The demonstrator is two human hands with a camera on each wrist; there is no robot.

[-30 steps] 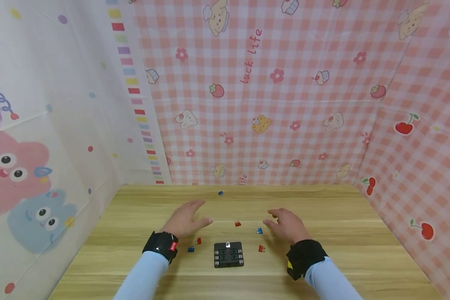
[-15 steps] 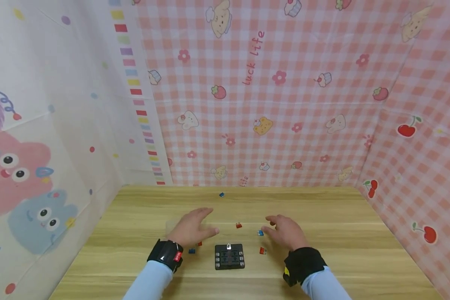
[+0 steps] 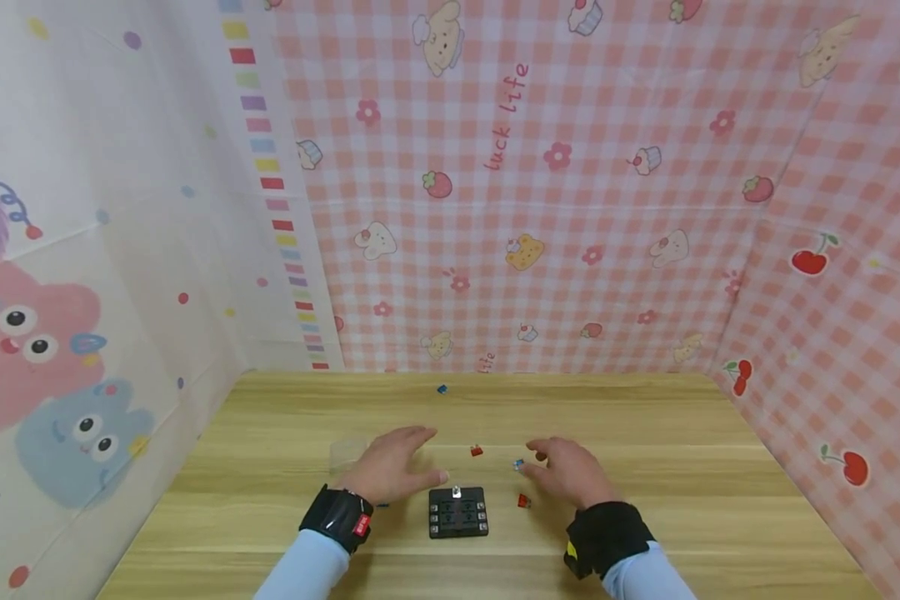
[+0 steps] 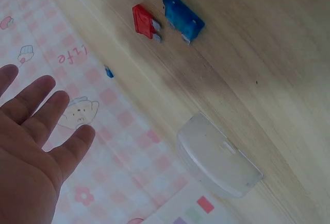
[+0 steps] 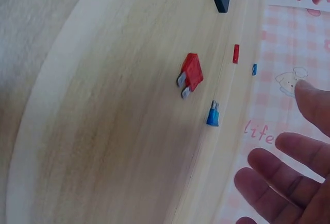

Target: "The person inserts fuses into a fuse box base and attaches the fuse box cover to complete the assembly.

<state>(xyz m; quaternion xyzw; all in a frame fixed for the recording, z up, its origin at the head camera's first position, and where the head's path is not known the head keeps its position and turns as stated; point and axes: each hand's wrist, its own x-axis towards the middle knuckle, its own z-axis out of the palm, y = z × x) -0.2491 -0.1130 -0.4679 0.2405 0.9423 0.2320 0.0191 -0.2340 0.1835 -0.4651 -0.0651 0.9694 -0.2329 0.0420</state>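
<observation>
A black fuse block [image 3: 458,512] with metal screw terminals lies near the front middle of the table. My left hand [image 3: 392,467] hovers to its upper left, fingers spread and holding nothing. In the left wrist view, a red blade fuse [image 4: 144,22] and a blue blade fuse [image 4: 183,18] lie side by side; in the head view this hand mostly hides them. My right hand [image 3: 570,473] is over the table right of the block, its fingers relaxed. Its thumb overlaps a blue blade fuse [image 3: 518,464] in the head view. Another red fuse [image 5: 192,72] lies nearer the person.
A clear plastic cover [image 4: 219,157] lies left of the left hand, faint in the head view. One red fuse [image 3: 476,450] sits behind the block, and a blue fuse [image 3: 442,389] near the table's back edge. Printed cloth walls [image 3: 525,292] enclose the wooden table.
My left hand has moved right and toward the person, uncovering the clear cover and hiding the red fuse on that side. My right hand has shifted slightly toward the person.
</observation>
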